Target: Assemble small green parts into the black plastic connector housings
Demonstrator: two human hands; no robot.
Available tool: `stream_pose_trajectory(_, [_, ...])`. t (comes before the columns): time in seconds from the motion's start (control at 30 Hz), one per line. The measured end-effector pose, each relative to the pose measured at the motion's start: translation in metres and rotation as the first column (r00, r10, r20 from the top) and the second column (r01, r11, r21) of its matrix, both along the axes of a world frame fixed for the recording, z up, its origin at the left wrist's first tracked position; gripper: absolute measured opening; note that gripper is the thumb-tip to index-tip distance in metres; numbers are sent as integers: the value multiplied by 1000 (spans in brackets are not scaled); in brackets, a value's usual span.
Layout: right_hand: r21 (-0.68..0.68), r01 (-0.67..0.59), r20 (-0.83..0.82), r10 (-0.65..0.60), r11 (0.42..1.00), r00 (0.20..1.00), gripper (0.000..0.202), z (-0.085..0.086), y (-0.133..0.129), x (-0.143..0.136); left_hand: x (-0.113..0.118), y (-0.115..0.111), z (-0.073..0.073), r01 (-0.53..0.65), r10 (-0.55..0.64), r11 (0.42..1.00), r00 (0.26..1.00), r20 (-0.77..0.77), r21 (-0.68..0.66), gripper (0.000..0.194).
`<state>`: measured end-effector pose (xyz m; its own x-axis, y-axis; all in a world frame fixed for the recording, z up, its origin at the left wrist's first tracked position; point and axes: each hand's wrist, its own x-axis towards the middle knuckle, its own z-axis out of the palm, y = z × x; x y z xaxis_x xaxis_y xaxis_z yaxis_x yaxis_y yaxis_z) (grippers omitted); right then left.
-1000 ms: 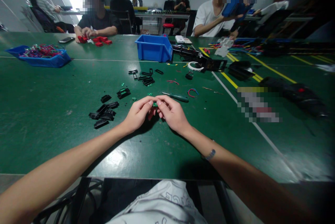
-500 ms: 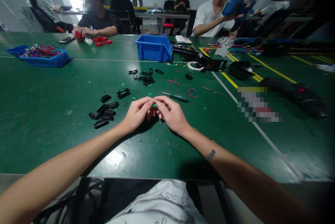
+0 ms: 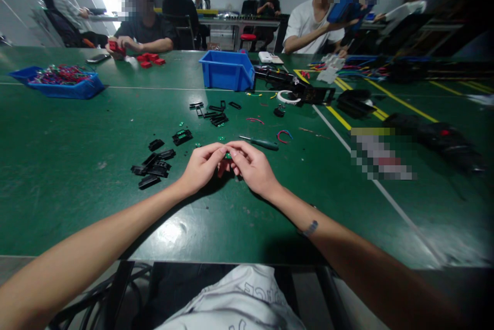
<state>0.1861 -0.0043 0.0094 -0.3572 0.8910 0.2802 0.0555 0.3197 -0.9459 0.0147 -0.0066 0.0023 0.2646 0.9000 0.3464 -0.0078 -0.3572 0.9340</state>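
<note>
My left hand [image 3: 205, 165] and my right hand [image 3: 250, 165] meet above the green table [image 3: 231, 227], fingertips closed together. Between the thumbs shows a small green circuit board [image 3: 228, 155], gripped by both hands and mostly covered by fingers. Just beyond the fingers lies another green board [image 3: 221, 138]. A screwdriver [image 3: 264, 143] with a dark green handle rests past my right hand. To the left of my left hand are several black plastic housings [image 3: 156, 165], and one housing [image 3: 182, 137] has green in it. Thin black frames [image 3: 218, 115] lie farther back.
A blue bin [image 3: 227, 72] stands at the back middle. Another blue tray [image 3: 69, 88] at left holds coloured wires. Loose wires [image 3: 284, 137] and black parts [image 3: 309, 94] lie to the right. Across the table, one person handles red pieces [image 3: 148, 59]; another holds a blue object [image 3: 343, 5].
My hands stay almost still around the small board. Across the table, the person at left has shifted their hands and the red piece slightly.
</note>
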Motion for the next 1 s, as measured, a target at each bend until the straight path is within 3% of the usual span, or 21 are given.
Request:
stream_pose_trajectory(0.6, [-13, -18, -17, 17, 1000, 1000, 26, -2, 1, 1, -1, 2, -7, 82, -68, 993, 986, 154, -82, 34])
stream_pose_trajectory(1.0, [-10, -21, -6, 20, 1000, 1000, 24, -2, 2, 2, -1, 0, -1, 60, -57, 997, 996, 71, -43, 32])
